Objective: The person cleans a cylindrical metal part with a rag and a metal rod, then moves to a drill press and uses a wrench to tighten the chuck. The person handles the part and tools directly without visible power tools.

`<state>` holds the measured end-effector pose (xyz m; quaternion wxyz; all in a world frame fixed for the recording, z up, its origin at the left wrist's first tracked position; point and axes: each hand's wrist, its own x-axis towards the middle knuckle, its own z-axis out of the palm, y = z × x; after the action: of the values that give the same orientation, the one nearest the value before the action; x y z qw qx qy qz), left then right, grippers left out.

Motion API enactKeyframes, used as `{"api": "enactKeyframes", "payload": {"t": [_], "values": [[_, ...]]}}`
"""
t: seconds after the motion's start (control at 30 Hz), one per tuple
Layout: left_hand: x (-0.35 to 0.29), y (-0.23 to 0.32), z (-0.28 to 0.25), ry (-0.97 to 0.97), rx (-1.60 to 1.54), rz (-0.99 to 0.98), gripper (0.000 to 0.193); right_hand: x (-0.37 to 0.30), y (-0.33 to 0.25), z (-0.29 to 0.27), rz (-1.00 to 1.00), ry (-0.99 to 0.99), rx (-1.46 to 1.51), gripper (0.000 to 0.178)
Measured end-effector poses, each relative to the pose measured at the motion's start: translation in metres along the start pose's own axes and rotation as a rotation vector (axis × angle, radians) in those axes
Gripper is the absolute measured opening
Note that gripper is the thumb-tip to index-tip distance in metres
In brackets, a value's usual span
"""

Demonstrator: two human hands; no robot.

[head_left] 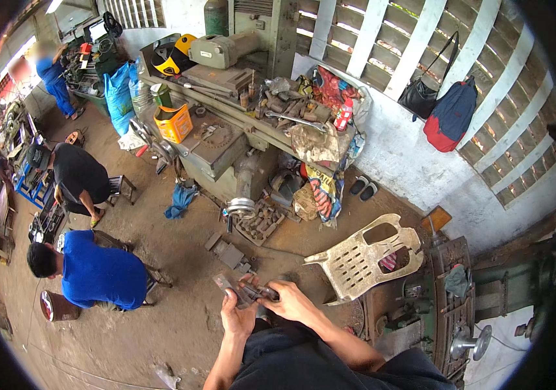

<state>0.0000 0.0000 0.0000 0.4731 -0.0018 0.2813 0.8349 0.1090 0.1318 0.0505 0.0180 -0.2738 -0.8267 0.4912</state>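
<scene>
Close in front of my body, my left hand (237, 317) is closed around a dark, worn metal piece (242, 296) with a flat, blocky end; I cannot make out its exact kind. My right hand (289, 301) grips the other end of it, where a rounder, narrower part shows between thumb and fingers. The two hands are close together, and the fingers hide parts of the piece. Just beyond them on the floor lies a greyish metal fixture (229, 253) that looks like a machine vise.
A beige plastic chair (356, 270) lies tipped to the right, beside a green lathe-like machine (443, 305). Ahead stands a large milling machine (219, 146) with an orange container (172, 123). Left sit people in blue (102, 270) and black (79, 175); a bucket (60, 307) stands nearby.
</scene>
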Motion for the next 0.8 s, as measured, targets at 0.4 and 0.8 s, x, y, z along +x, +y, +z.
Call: {"api": "enactKeyframes", "payload": {"t": [0.4, 0.8], "values": [[0.096, 0.047, 0.034, 0.156, 0.025, 0.187, 0.046, 0.144, 0.036, -0.021, -0.071, -0.21, 0.414, 0.035], [0.339, 0.027, 0.11, 0.373, 0.281, 0.202, 0.031, 0.366, 0.087, -0.272, 0.147, 0.109, 0.405, 0.05]]}}
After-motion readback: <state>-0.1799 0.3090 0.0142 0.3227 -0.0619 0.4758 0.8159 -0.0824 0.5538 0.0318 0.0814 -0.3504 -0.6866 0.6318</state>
